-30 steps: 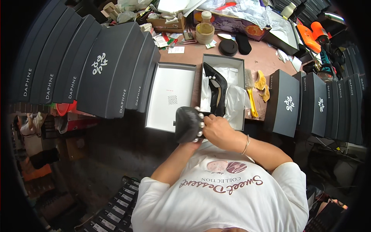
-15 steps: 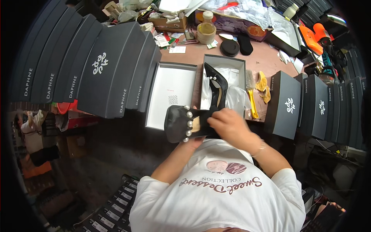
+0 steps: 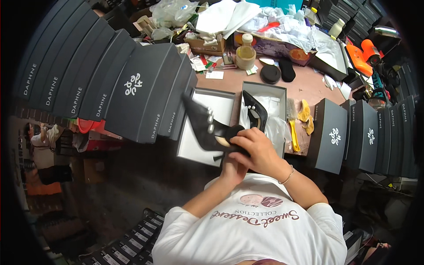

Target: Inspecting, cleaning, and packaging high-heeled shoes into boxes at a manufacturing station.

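Note:
A black pointed high-heeled shoe [image 3: 201, 128] with a row of pearls is held over the box lid, its toe toward the upper left and blurred. My left hand [image 3: 232, 171] is closed on its heel end from below, partly hidden by my right hand. With its fingers bent at the shoe's opening, my right hand [image 3: 260, 152] pinches a small dark rounded pad [image 3: 235, 130] against the shoe. The matching black shoe [image 3: 256, 110] lies among white tissue paper [image 3: 276, 128] in the open shoebox [image 3: 284, 98] just beyond.
Dark shoeboxes [image 3: 145, 92] stand stacked at the left, with more boxes [image 3: 329, 137] at the right. The white-lined lid [image 3: 187, 148] lies beside the open box. Right of it are a yellow-handled brush [image 3: 294, 136] and yellow cloths [image 3: 304, 110]. Behind stand a bottle [image 3: 246, 55] and a round black container [image 3: 270, 74].
The shoe has turned in my left hand, its toe swinging up and to the left. My right hand stays at its opening. The view has shifted, showing more of the table's back.

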`<state>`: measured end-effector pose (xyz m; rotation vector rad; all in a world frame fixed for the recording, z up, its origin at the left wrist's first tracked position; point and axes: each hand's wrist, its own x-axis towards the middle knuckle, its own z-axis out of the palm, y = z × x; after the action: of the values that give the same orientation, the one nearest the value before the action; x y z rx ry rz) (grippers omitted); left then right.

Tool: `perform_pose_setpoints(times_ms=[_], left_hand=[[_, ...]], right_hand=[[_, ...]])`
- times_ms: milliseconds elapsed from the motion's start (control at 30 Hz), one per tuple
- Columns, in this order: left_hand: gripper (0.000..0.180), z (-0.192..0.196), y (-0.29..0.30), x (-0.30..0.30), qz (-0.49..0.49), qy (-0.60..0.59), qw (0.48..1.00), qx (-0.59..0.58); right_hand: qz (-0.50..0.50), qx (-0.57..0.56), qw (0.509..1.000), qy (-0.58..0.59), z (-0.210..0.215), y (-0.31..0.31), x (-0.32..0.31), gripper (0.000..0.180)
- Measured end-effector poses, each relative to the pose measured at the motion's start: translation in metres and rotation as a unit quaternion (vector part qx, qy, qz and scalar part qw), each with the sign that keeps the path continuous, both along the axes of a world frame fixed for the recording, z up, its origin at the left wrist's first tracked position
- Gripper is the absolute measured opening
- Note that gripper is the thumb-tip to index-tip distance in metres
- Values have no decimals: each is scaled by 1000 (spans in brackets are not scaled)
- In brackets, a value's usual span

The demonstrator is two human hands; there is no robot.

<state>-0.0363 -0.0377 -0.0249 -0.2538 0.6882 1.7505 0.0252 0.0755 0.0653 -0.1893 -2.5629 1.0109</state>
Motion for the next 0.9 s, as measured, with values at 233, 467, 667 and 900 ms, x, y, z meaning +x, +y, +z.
perform_pose_setpoints(times_ms=[233,467,667,900], left_hand=[[108,25,-41,-37,-169,291,936,104],[93,34,2,-42,72,19,973,220],[88,43,-9,-40,31,-2,987,155],[76,38,-12,-42,-21,72,996,51]], right_hand=[[32,-613,789,-26,-39,29,15,16],[88,-750,655,-34,-63,-13,25,21],[-68,-542,833,-81,-64,5,58,21],[51,-173,983,25,-11,-4,57,32]])
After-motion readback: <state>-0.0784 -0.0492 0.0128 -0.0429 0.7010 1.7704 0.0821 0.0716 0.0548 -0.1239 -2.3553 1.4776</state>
